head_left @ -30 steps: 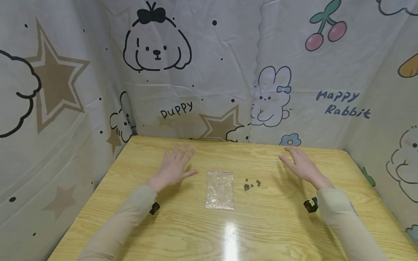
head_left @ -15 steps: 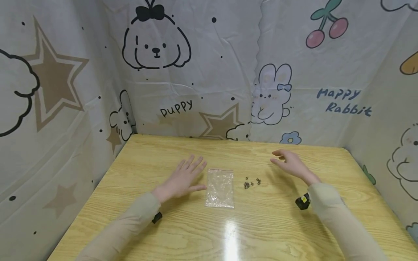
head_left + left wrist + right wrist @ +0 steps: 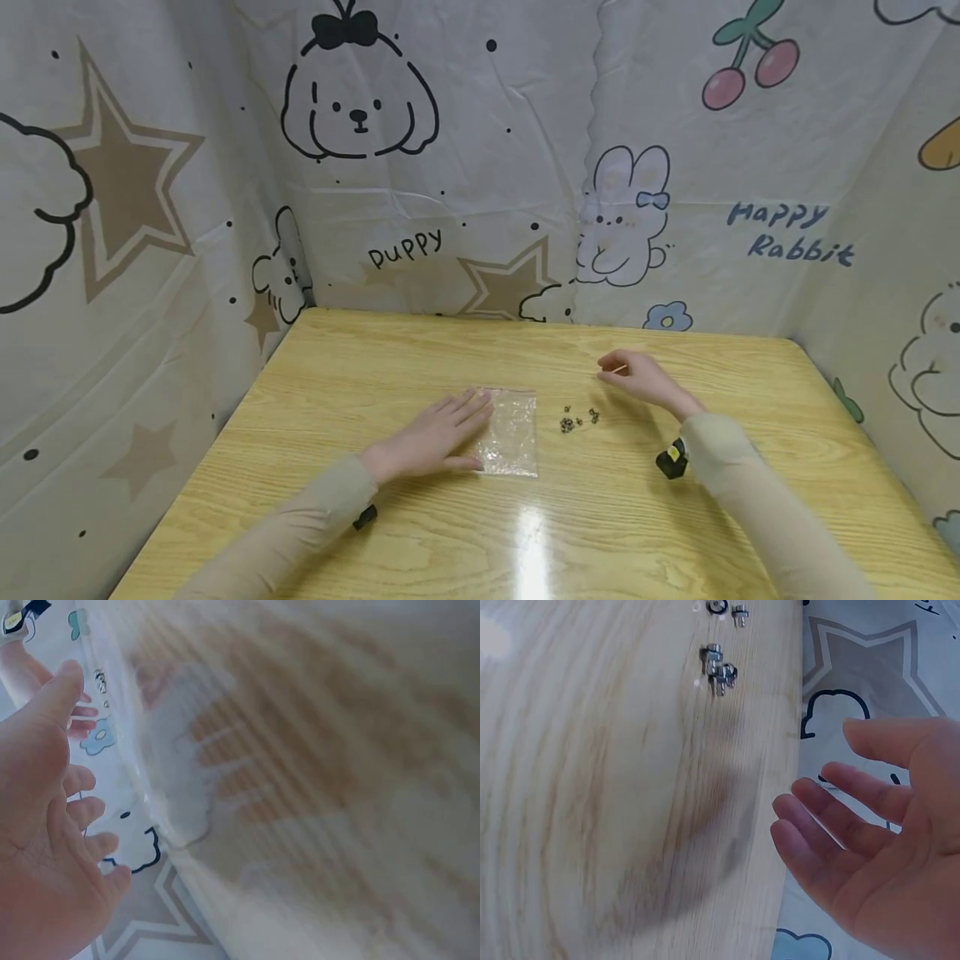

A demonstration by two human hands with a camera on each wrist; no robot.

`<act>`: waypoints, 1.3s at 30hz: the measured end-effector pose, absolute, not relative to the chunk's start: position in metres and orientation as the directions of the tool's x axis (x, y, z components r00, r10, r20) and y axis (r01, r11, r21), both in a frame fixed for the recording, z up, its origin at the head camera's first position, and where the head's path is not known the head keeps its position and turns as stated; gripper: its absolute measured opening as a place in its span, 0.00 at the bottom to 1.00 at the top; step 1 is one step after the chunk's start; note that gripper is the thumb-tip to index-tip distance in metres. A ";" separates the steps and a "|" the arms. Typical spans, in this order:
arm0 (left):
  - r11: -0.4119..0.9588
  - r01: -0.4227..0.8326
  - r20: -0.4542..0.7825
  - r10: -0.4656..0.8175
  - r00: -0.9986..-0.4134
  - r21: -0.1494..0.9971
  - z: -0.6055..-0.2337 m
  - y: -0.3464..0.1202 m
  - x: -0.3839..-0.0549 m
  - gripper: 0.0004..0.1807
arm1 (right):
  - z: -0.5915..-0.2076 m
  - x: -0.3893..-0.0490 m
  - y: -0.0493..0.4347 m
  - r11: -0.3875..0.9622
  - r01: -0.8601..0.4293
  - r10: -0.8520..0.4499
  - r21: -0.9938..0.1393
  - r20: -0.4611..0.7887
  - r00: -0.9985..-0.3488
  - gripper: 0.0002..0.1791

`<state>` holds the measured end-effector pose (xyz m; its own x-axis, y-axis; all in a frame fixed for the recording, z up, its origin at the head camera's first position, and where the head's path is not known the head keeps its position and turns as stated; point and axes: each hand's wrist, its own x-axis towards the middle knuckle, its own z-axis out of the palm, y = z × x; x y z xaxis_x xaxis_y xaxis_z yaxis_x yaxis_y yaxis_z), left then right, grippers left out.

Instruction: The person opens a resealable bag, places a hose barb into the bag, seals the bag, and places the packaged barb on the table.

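Observation:
A clear plastic zip bag (image 3: pixel 513 433) lies flat on the table. My left hand (image 3: pixel 431 437) reaches over its left side with fingers straight and spread, overlapping the bag in the head view. Several small metal screws (image 3: pixel 567 425) lie loose to the right of the bag; up close, the screws (image 3: pixel 713 654) appear silvery with thick heads. Beyond them and to the right, my right hand (image 3: pixel 641 379) hovers with fingers loosely bent and nothing in it. The right wrist view shows the palm of the right hand (image 3: pixel 900 847) apart from the screws, its shadow falling on the wood.
The light wood table (image 3: pixel 360 550) meets a printed cloth (image 3: pixel 465 167) at its back edge. Cloth also hangs along the left and right sides. A black wrist camera (image 3: pixel 671 460) sits under the right cuff, and another wrist camera (image 3: pixel 365 517) under the left.
My left hand has moved right and toward me, from beside the bag to over its left part. The right hand has come left toward the screws, its fingers bending more. Bag and screws stay put.

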<state>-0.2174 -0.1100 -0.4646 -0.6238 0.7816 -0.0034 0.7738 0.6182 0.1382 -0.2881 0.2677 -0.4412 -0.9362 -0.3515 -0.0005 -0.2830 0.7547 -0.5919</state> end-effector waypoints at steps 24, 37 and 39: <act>0.574 0.794 -0.113 0.819 -0.563 0.200 -0.472 -0.103 -0.209 0.41 | -0.448 -0.304 0.210 0.726 -0.333 -0.459 -0.602 -0.063 -0.886 0.14; 0.569 0.797 -0.134 0.823 -0.553 0.202 -0.471 -0.102 -0.209 0.38 | -0.447 -0.310 0.185 0.710 -0.394 -0.543 -0.584 -0.099 -0.834 0.12; 0.570 0.797 -0.136 0.822 -0.553 0.200 -0.471 -0.102 -0.209 0.38 | -0.446 -0.311 0.182 0.717 -0.393 -0.546 -0.576 -0.113 -0.830 0.12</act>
